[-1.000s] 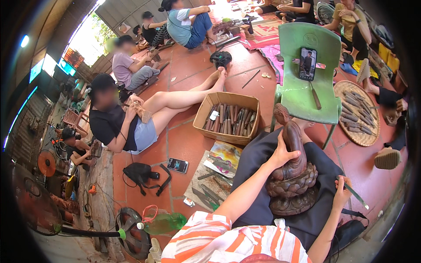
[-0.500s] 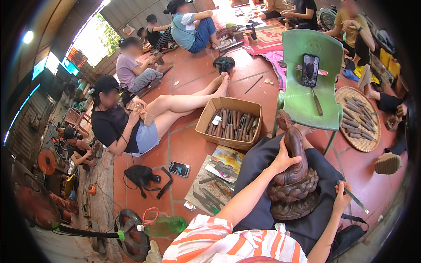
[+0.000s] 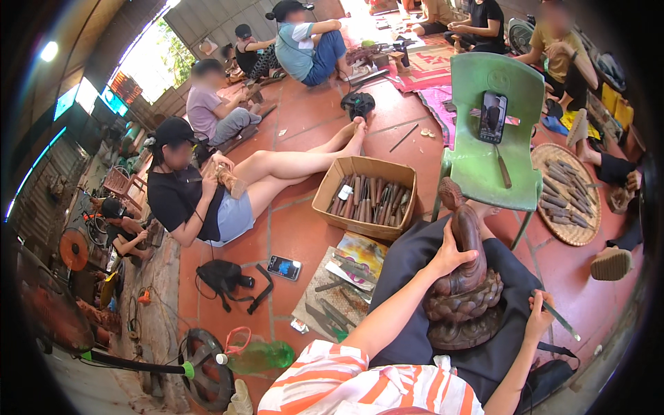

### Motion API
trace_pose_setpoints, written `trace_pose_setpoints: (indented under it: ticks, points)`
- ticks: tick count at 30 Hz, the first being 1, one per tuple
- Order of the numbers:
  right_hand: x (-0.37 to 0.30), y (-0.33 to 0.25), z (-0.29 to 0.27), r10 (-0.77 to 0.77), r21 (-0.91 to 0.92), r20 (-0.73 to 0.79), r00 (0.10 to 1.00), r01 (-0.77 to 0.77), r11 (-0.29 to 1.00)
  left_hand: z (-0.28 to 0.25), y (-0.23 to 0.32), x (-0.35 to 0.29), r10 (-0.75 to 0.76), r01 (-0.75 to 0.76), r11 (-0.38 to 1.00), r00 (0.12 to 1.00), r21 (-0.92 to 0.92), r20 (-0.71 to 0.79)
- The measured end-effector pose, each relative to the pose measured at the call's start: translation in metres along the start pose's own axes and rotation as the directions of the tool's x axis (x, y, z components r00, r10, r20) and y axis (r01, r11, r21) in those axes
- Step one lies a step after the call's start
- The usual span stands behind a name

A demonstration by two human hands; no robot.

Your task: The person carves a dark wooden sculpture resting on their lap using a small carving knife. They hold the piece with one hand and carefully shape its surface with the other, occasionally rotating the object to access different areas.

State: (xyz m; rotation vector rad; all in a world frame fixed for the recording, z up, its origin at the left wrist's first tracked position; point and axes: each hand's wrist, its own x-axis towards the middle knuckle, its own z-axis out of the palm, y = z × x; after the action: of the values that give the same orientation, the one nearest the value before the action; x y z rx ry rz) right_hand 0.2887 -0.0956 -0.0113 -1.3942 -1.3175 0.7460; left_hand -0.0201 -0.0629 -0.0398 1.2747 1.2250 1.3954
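**Both hands loaded: carved Buddha figurine in left, thin blade in right**

Clock centred on the figurine, 12 = top of view.

Dark brown wooden Buddha figurine (image 3: 465,283) stands in the person's lap, between the thighs of the dark trousers (image 3: 408,259), head towards 11–12, lotus base towards 6. Left hand (image 3: 449,261): grip is spread wide and wrapped partway round the torso, thumb across the body; fingertips on the far side hidden.

Right hand (image 3: 540,317) sits at 4, apart from the figurine. Its grip is closed tight round a slim flat-bladed tool (image 3: 566,325), blade end pointing between 4 and 5. No contact between blade and wood.

Surroundings, on red tile floor (image 3: 297,225):
- 10: cardboard box (image 3: 380,228) full of wooden-handled tools (image 3: 370,197), packed mostly upright.
- 12: green plastic chair (image 3: 467,183), smartphone (image 3: 492,114) propped on its backrest, one wooden-handled tool (image 3: 504,169) just below it.
- 2: round woven tray (image 3: 584,235) with more handled tools (image 3: 564,190) spread on it.
- 9: mat (image 3: 310,297) with loose flat blades (image 3: 332,315); further out, second phone (image 3: 284,268) and black bag (image 3: 221,277).
- 8: green bottle (image 3: 259,356), lying on its side.
- 10, well apart: seated co-worker (image 3: 183,197) holding a pale wood carving (image 3: 232,182).
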Motion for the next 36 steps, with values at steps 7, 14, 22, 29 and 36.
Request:
trace_pose_setpoints:
  ticks: [7, 14, 22, 29, 36]
  points:
    - [-0.0001, 0.0016, 0.0011, -0.005, -0.003, 0.005, 1.0, 0.006, 1.0, -0.0008, -0.008, 0.0004, 0.003, -0.003, 1.0, 1.0, 0.014, -0.01]
    - [0.0014, 0.0026, 0.0, 0.012, -0.025, 0.008, 1.0, -0.012, 1.0, -0.0016, -0.0108, 0.0018, 0.017, -0.016, 0.999, 1.0, 0.043, -0.01]
    - [0.0003, 0.0007, 0.001, 0.002, -0.02, 0.001, 1.0, -0.002, 1.0, -0.0012, -0.0063, 0.0, 0.006, -0.006, 0.999, 1.0, 0.034, -0.016]
    - [-0.0003, -0.0018, 0.0006, 0.007, -0.016, 0.01, 1.0, -0.007, 1.0, -0.0013, -0.0044, 0.0, -0.003, 0.003, 1.0, 1.0, 0.024, -0.012]
    - [0.0001, 0.0002, 0.0011, -0.011, -0.021, 0.005, 1.0, 0.011, 1.0, -0.0008, -0.0045, 0.0, -0.006, 0.006, 1.0, 1.0, 0.009, -0.017]
